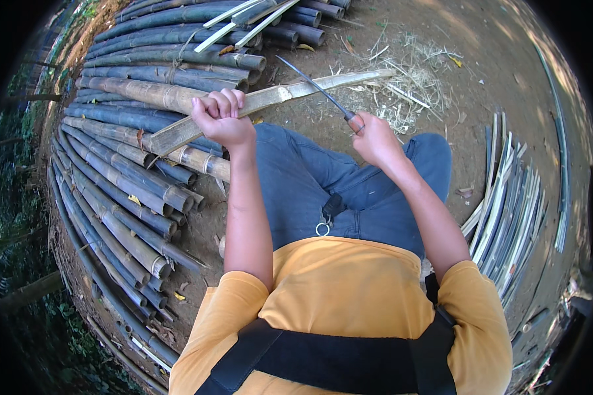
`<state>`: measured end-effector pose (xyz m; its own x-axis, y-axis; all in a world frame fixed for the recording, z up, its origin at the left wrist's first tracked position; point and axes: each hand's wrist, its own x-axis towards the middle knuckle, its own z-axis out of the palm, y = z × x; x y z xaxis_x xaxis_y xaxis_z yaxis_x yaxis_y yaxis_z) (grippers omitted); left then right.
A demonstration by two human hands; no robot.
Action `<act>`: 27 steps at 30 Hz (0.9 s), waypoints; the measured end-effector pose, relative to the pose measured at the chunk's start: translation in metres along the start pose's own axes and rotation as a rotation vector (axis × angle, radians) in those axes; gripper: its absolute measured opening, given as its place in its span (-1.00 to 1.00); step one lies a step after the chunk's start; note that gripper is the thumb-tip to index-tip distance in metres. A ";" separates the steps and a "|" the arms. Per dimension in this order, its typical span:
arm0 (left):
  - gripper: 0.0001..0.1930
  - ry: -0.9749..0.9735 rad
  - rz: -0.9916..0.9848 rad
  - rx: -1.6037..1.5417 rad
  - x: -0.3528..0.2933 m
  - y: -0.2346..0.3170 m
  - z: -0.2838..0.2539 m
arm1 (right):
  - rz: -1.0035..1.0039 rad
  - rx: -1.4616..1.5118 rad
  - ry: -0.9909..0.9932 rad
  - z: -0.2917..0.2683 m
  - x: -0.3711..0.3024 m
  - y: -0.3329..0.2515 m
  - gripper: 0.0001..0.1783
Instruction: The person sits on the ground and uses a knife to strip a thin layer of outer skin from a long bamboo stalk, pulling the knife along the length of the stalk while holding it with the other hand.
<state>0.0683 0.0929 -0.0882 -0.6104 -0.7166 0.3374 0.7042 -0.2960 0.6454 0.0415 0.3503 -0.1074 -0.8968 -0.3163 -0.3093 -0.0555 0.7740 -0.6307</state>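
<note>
My left hand (224, 118) is closed around a split bamboo strip (267, 99), which slants from the lower left up to the far right, over my knees. In my right hand (375, 139) is the handle of a long, thin-bladed knife (329, 97). Its blade points away to the upper left and crosses the strip to the right of a node; whether the edge touches the bamboo I cannot tell. The strip's far end sticks out beyond the blade, above pale shavings (418, 85) on the ground.
Many bamboo poles (138, 204) lie stacked along the left, with several pale split strips (247, 26) on top at the far end. A bundle of slats (507, 217) rests on the dirt at my right. A long thin pole (561, 164) lies further right.
</note>
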 end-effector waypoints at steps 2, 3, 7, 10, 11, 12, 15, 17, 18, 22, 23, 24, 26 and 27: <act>-0.56 -0.011 0.013 -0.018 0.001 -0.003 0.007 | -0.100 0.037 -0.042 -0.004 -0.017 -0.011 -0.86; -0.56 -0.020 0.014 -0.026 0.001 -0.003 0.011 | -0.145 0.059 -0.061 -0.005 -0.024 -0.014 -0.85; -0.56 0.027 -0.003 -0.010 0.006 -0.002 0.004 | -0.138 0.029 -0.033 0.004 -0.011 -0.015 -0.87; -0.55 0.043 -0.021 -0.009 0.010 -0.001 -0.005 | -0.133 0.021 -0.023 0.014 -0.015 -0.027 -0.88; -0.55 0.049 -0.025 -0.005 0.011 0.000 -0.008 | -0.148 0.015 -0.023 0.016 -0.016 -0.029 -0.88; -0.54 0.054 -0.017 -0.005 0.009 -0.002 -0.007 | -0.135 -0.004 -0.019 0.013 -0.012 -0.024 -0.87; -0.55 0.082 -0.032 -0.018 0.006 -0.002 -0.012 | -0.150 -0.015 -0.043 0.016 -0.009 -0.021 -0.86; -0.54 0.072 -0.017 -0.009 0.005 -0.003 -0.015 | -0.157 0.005 -0.050 0.016 -0.006 -0.018 -0.86; -0.53 0.066 -0.012 -0.007 0.005 -0.004 -0.016 | -0.158 0.014 -0.052 0.014 -0.005 -0.017 -0.86; -0.53 0.117 -0.031 -0.010 0.013 -0.005 -0.017 | -0.131 -0.012 -0.025 0.014 -0.008 -0.037 -0.88; -0.54 0.117 -0.030 -0.006 0.012 -0.005 -0.021 | -0.154 0.000 -0.027 0.015 -0.010 -0.035 -0.89; -0.54 0.115 -0.031 -0.001 0.012 -0.003 -0.020 | -0.176 0.014 -0.028 0.018 -0.012 -0.032 -0.90; -0.54 0.107 -0.029 -0.003 0.012 -0.005 -0.017 | -0.158 0.035 -0.055 0.018 -0.008 -0.026 -0.92; -0.54 0.107 -0.027 -0.003 0.011 -0.005 -0.015 | -0.144 0.036 -0.068 0.018 -0.008 -0.029 -0.91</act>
<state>0.0637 0.0770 -0.0979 -0.5868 -0.7719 0.2446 0.6895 -0.3180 0.6507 0.0585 0.3208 -0.0995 -0.8489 -0.4597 -0.2607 -0.1643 0.6984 -0.6966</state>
